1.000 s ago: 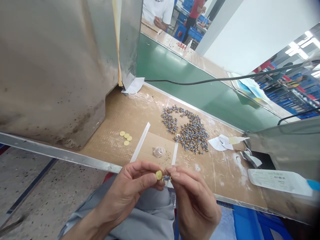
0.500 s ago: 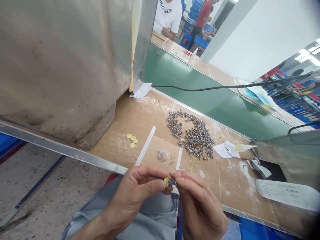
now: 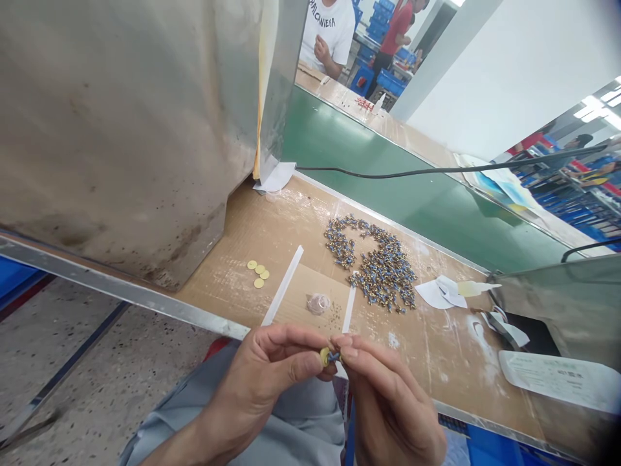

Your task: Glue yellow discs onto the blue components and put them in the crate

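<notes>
My left hand (image 3: 269,372) is closed, its thumb and forefinger pinching a small yellow disc (image 3: 324,355). Against the disc sits a small blue-and-gold piece (image 3: 334,356), whose far end is between the fingertips of my right hand (image 3: 391,395). Both hands meet over my lap at the table's front edge. Just beyond them is a small clear round container (image 3: 318,304) with tiny specks (image 3: 336,314) beside it. A pile of similar blue-and-gold pieces (image 3: 385,275) lies farther back. Several loose yellow discs (image 3: 259,283) rest on the cardboard to the left.
A large metal housing (image 3: 121,129) walls off the left. Behind the cardboard-covered worktop (image 3: 446,349) runs a green belt (image 3: 369,155), with a black cable (image 3: 402,173) across it. A glue bottle (image 3: 475,288) lies on paper at right. A person in white (image 3: 330,32) sits opposite.
My hands have barely shifted; the disc and blue piece have turned slightly between my fingertips. The person opposite has raised a hand.
</notes>
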A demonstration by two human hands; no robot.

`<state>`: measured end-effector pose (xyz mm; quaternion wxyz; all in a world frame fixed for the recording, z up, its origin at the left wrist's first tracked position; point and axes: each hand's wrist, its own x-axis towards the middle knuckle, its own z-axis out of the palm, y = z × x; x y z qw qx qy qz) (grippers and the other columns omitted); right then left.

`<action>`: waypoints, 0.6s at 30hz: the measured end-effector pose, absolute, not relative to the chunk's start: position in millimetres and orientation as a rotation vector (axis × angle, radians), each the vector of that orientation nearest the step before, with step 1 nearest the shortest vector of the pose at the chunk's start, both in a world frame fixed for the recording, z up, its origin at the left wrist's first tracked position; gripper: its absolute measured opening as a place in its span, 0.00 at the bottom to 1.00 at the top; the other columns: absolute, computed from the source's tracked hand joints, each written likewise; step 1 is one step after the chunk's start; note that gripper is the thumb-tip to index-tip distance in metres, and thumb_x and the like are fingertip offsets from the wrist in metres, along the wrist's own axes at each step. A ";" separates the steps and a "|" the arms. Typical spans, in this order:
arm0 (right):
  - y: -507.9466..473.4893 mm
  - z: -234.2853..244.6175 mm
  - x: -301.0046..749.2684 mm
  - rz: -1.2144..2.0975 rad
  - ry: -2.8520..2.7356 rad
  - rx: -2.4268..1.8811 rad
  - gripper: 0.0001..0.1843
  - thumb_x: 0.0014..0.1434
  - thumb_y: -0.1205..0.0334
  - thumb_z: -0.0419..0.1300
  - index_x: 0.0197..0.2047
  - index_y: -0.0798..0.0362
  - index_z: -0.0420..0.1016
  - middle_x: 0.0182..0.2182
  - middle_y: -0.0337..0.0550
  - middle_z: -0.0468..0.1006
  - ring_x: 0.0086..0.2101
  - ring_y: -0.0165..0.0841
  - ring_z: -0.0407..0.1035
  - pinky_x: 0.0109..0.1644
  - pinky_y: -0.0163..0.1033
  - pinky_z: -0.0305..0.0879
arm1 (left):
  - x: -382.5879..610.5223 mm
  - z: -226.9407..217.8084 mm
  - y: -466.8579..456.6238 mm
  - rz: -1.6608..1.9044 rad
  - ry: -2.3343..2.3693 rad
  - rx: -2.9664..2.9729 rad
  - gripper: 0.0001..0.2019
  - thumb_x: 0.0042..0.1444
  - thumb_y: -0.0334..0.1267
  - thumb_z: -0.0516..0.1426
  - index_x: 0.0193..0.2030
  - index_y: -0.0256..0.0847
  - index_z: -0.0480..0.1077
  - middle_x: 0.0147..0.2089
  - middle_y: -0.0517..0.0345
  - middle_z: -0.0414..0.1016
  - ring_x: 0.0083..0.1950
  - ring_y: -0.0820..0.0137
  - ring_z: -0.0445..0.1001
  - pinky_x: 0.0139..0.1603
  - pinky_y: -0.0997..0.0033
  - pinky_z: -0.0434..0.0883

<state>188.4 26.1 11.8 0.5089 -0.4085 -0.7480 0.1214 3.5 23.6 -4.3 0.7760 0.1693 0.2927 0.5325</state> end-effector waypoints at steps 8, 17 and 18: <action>25.2 17.4 186.8 0.179 -1.867 -0.971 0.19 0.71 0.83 0.68 0.56 0.53 0.89 0.52 0.47 0.93 0.48 0.36 0.91 0.53 0.35 0.90 | 5.7 -3.4 19.4 1.144 0.703 0.376 0.11 0.59 0.43 0.82 0.44 0.44 0.94 0.40 0.53 0.95 0.40 0.72 0.90 0.48 0.81 0.83; 21.2 9.3 191.0 0.025 -1.897 -0.958 0.17 0.74 0.77 0.68 0.59 0.51 0.90 0.54 0.48 0.93 0.51 0.39 0.91 0.53 0.38 0.92 | 5.9 -5.0 16.4 1.151 0.756 0.438 0.09 0.61 0.43 0.81 0.45 0.45 0.94 0.43 0.50 0.96 0.42 0.69 0.91 0.51 0.78 0.85; 21.1 9.3 190.8 0.014 -1.892 -0.965 0.17 0.74 0.77 0.68 0.59 0.51 0.90 0.54 0.48 0.93 0.50 0.39 0.92 0.53 0.37 0.92 | 5.9 -4.2 16.4 1.153 0.757 0.439 0.09 0.61 0.43 0.81 0.45 0.45 0.94 0.43 0.50 0.96 0.42 0.69 0.91 0.51 0.78 0.85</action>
